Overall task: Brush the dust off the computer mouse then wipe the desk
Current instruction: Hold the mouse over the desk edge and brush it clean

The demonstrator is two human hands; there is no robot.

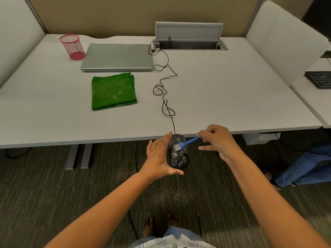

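My left hand holds a black computer mouse in the air just past the front edge of the white desk. Pale dust specks cover the mouse's rear half. My right hand pinches a small blue brush, whose pale bristles rest on the mouse's top near the wheel. The mouse's black cable coils back across the desk to the cable hatch. A folded green cloth lies on the desk to the left of the cable.
A closed silver laptop and a red mesh pen cup sit at the back left. The open cable hatch is at the back centre. A black keyboard lies on the neighbouring desk. Another person's legs are on the right. Dust lies on the carpet below.
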